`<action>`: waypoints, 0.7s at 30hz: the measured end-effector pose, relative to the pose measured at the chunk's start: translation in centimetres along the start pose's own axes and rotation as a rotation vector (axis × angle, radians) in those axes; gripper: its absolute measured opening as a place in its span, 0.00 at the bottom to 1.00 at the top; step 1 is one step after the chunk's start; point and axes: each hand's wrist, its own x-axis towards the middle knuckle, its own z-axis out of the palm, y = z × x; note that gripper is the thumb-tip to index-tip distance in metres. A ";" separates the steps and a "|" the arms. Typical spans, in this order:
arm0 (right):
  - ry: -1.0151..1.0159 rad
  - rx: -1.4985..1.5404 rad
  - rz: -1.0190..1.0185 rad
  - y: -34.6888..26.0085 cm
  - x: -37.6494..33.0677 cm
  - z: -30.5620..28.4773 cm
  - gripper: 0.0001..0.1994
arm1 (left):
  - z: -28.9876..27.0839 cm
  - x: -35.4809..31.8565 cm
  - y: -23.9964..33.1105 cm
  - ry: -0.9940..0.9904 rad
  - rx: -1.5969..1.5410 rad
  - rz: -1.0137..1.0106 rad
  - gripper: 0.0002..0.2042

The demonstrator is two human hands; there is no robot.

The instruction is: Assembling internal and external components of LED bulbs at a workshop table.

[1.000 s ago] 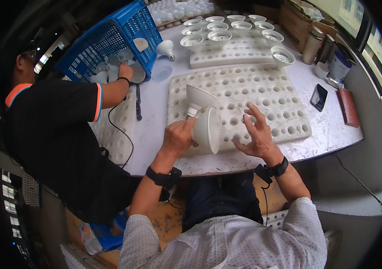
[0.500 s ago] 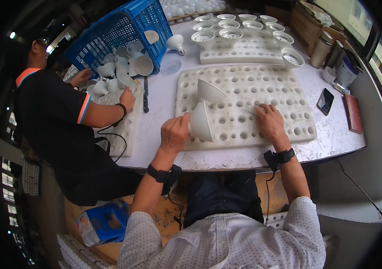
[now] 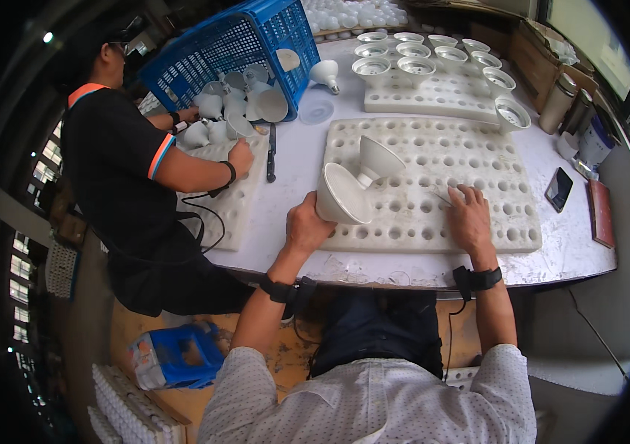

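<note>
My left hand (image 3: pixel 309 224) is closed around the narrow end of a white reflector lamp bulb (image 3: pixel 346 195), its wide face tilted up and to the right. Just behind it, a second white bulb (image 3: pixel 381 158) leans in the holed white foam board (image 3: pixel 433 140). Over the right part of that board, my right hand (image 3: pixel 470 217) rests low with fingers bent. A thin, pale, pointed tool (image 3: pixel 442 197) sticks out from its fingertips; its exact kind is unclear.
Another foam board (image 3: pixel 426 102) at the back carries several silvery-rimmed lamp cups (image 3: pixel 415 68). A tipped blue crate (image 3: pixel 285 44) spills white bulbs at the left, where a co-worker (image 3: pixel 122 155) stands. A knife (image 3: pixel 271 152), phone (image 3: pixel 558 189) and red notebook (image 3: pixel 601 213) lie on the table.
The view has shifted, moving the scene rightward. My left hand has turned the bulb so its wide face shows more. The co-worker's far hand has moved among the bulbs.
</note>
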 end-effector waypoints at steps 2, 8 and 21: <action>0.003 -0.002 -0.004 -0.2 0.0 0.0 0.22 | -0.2 0.0 -0.1 0.029 -0.004 -0.008 0.19; 0.042 0.028 -0.006 -0.6 -0.1 -0.1 0.21 | -0.5 -0.1 -0.3 0.084 0.073 -0.029 0.19; 0.092 0.083 -0.076 -1.5 -0.6 0.2 0.21 | -2.4 0.3 -2.4 0.142 0.315 -0.166 0.15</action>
